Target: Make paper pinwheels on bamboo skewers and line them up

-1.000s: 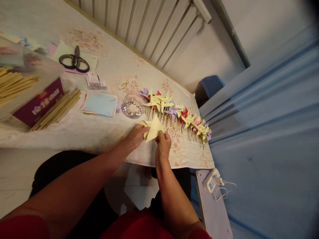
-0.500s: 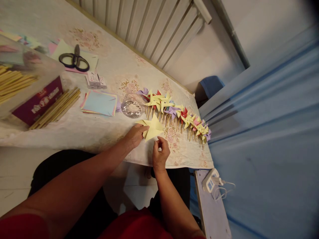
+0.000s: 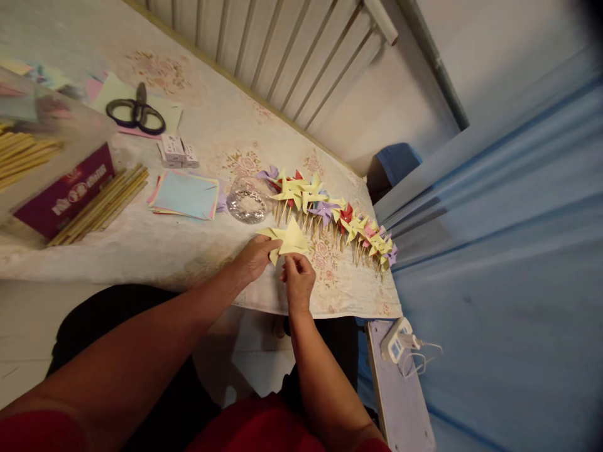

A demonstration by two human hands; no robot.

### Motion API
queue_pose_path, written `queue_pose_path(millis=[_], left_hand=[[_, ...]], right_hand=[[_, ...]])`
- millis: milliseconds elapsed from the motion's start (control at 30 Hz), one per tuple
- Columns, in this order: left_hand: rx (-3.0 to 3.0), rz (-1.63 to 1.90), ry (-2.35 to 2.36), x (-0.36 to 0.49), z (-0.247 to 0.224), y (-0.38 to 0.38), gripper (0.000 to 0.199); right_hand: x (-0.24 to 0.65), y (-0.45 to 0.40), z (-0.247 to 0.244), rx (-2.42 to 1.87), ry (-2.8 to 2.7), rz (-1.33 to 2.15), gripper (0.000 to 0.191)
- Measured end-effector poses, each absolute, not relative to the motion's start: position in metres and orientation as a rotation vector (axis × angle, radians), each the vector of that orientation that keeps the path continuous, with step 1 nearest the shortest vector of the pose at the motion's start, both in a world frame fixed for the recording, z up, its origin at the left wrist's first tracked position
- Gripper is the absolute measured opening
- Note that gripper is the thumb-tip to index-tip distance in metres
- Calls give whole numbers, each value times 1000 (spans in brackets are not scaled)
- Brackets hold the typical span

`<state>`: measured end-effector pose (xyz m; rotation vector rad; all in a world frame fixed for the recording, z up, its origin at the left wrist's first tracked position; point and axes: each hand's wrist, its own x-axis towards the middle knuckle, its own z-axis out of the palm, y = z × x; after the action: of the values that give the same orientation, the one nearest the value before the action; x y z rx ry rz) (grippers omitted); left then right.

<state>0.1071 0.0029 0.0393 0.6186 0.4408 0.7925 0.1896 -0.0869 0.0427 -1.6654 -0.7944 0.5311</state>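
Note:
A yellow paper pinwheel (image 3: 293, 237) with pointed blades is held over the near part of the table. My left hand (image 3: 258, 256) pinches it at its left side, fingers closed on the paper. At its lower edge is my right hand (image 3: 298, 277), thumb and fingers pressed together on the paper. Just beyond stands a round clear container (image 3: 247, 204) of small shiny pieces. To the right, a row of finished pinwheels (image 3: 325, 212) on sticks lies across the cloth.
The flowered tablecloth (image 3: 202, 245) carries stacked coloured paper (image 3: 184, 196), small white boxes (image 3: 176, 152), black scissors (image 3: 136, 113) and wooden sticks (image 3: 101, 207). A clear box with a purple label (image 3: 68, 191) stands at left. Right of the table are a blue curtain (image 3: 499, 270) and a white power strip (image 3: 398, 341).
My right hand has moved up and slightly left to the yellow paper and now grips its lower edge. The paper's lower blade looks folded up. My left hand keeps its hold.

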Motion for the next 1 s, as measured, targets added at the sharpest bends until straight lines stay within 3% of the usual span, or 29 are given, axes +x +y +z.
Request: queue_pose_path(millis=[267,1000], left_hand=[[651,745,398,108,34,2,8],[778,770,518,109,38,-1,20]], right_hand=[[185,-76,54,-1680,-624,593,15],[185,-67,52,-1685,-546,549,13]])
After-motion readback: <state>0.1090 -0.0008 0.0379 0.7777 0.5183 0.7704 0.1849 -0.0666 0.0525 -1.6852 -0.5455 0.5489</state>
